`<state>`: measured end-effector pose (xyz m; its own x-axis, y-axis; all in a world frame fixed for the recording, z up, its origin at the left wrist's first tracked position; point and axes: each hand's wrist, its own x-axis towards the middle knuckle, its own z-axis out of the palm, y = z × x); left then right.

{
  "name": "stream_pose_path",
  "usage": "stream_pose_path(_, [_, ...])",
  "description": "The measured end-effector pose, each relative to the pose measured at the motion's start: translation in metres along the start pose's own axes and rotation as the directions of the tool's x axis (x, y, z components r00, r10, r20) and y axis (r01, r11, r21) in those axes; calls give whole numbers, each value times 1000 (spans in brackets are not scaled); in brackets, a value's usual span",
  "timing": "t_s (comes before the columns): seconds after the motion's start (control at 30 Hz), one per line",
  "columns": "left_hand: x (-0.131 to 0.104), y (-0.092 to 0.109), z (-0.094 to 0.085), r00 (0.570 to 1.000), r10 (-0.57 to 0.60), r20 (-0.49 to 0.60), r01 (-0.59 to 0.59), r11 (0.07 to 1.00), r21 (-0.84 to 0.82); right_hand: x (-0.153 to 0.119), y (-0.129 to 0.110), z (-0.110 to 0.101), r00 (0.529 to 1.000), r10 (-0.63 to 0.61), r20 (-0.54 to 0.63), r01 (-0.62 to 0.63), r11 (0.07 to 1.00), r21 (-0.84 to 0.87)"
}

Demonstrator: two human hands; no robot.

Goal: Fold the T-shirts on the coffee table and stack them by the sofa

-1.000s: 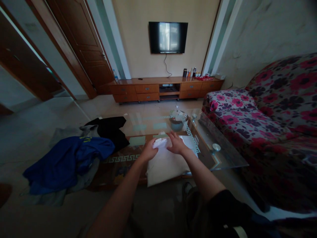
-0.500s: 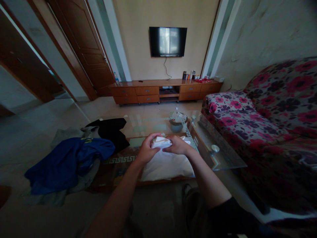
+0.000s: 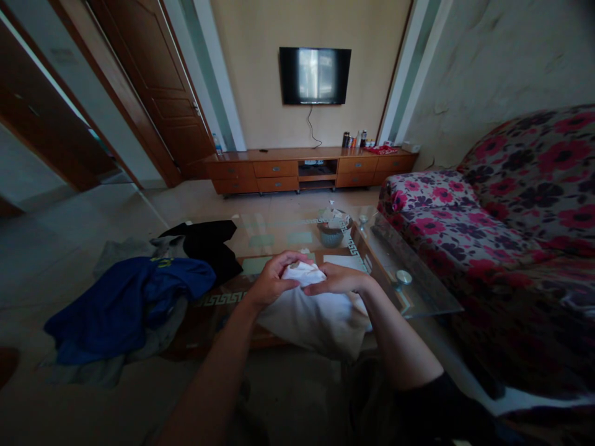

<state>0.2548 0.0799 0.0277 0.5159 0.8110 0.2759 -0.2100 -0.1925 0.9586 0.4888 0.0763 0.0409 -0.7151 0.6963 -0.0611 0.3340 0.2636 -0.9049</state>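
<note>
A white garment (image 3: 316,319), its exact kind unclear, spreads over the near part of the glass coffee table (image 3: 427,300). Its far end is bunched or rolled between my two hands. My left hand (image 3: 275,280) curls round the left side of the bunch, with fingers over the top and thumb in front. From the right, my right hand (image 3: 338,279) grips the same bunch, its thumb pointing inward along the near side. The garment's lower part droops past the table's front edge toward me. Some fingertips are hidden behind the fabric.
A pile with a blue garment (image 3: 125,303) and black clothing (image 3: 214,248) lies at the table's left. Toward the back right stands a basket (image 3: 331,236) with crumpled white paper. A flowered sofa (image 3: 437,229) flanks the right side; a TV cabinet (image 3: 279,168) stands beyond.
The garment has been pulled toward me, and its near part now hangs past the table's front edge. My hands keep their hold at nearly the same spot.
</note>
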Motion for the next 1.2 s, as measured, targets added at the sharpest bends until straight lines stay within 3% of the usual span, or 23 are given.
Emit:
stream_pose_path(0.1, [2, -3, 1, 999, 12, -42, -12, 1000, 7, 0, 3, 2, 999, 34, 11, -33, 999, -27])
stream_pose_path(0.2, [6, -9, -2, 975, 71, -209, -48, 992, 114, 0, 4, 5, 992, 82, -98, -76, 995, 67])
stream_pose_path(0.33, [10, -16, -18, 846, 125, -518, -2, 973, 231, -4, 6, 6, 937, 243, -252, -102, 879, 466])
stream_pose_path(0.43, [11, -14, -30, 752, 116, -648, 27, 978, 207, -8, 4, -4, 859, 331, -392, 59, 695, 716])
stream_pose_path(0.57, [8, -15, -27, 699, 79, -710, 106, 972, 211, -14, -3, -26, 713, 351, -607, 394, 516, 760])
stream_pose_path(0.63, [5, -20, -15, 736, -80, -672, 272, 944, 187, -16, -6, -33, 643, 366, -672, 501, 462, 731])
stream_pose_path(0.7, [2, -25, 1, 766, -410, -495, 514, 853, 89, -17, -9, -35, 594, 376, -711, 565, 433, 702])
stream_pose_path(0.77, [-1, -30, 21, 689, -705, -169, 710, 703, -34, -16, -11, -32, 561, 383, -734, 605, 415, 679])
stream_pose_path(0.8, [-1, -32, 32, 641, -767, -13, 762, 639, -103, -15, -12, -30, 548, 387, -741, 618, 410, 671])
stream_pose_path(0.87, [-1, -35, 54, 631, -756, 173, 767, 575, -285, -14, -15, -26, 525, 396, -753, 635, 406, 657])
stream_pose_path(1.0, [2, -41, 95, 695, -601, 394, 680, 374, -630, -14, -18, -23, 498, 404, -767, 668, 386, 636])
stream_pose_path(1.07, [5, -44, 109, 747, -533, 397, 599, 283, -749, -15, -18, -23, 496, 420, -760, 685, 349, 640])
stream_pose_path(1.13, [10, -47, 117, 829, -505, 241, 418, 275, -866, -18, -16, -25, 482, 445, -755, 699, 325, 637])
stream_pose_path(1.2, [17, -48, 119, 858, -511, 47, 241, 319, -917, -20, -13, -27, 444, 466, -765, 711, 336, 618])
